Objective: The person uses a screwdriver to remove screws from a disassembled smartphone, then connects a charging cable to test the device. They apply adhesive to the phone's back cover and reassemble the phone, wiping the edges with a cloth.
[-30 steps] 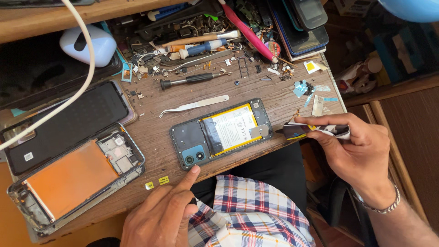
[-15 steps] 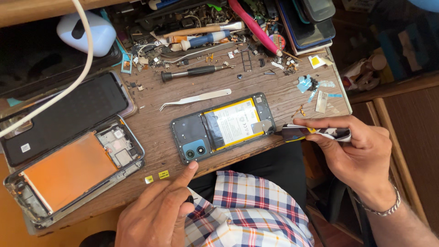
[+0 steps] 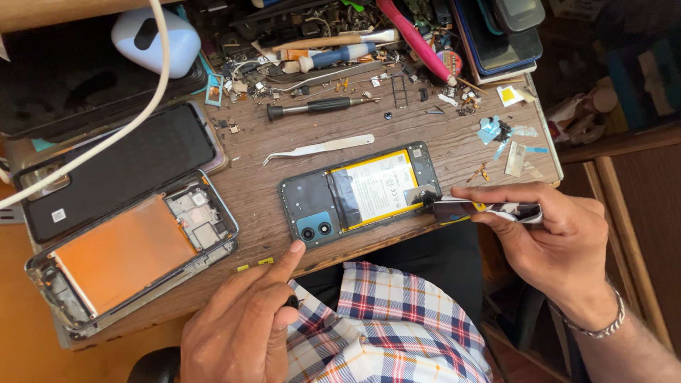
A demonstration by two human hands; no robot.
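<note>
Phone (image 3: 362, 193) lies just left of right hand (image 3: 560, 245).

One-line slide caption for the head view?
Right hand presses a flat tool against an opened blue phone's edge; left hand points nearby.

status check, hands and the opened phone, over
Right hand grips flat pry tool, tip at opened phone end. Left hand fingertip at phone's near edge. Tweezers lie apart, behind.
</note>
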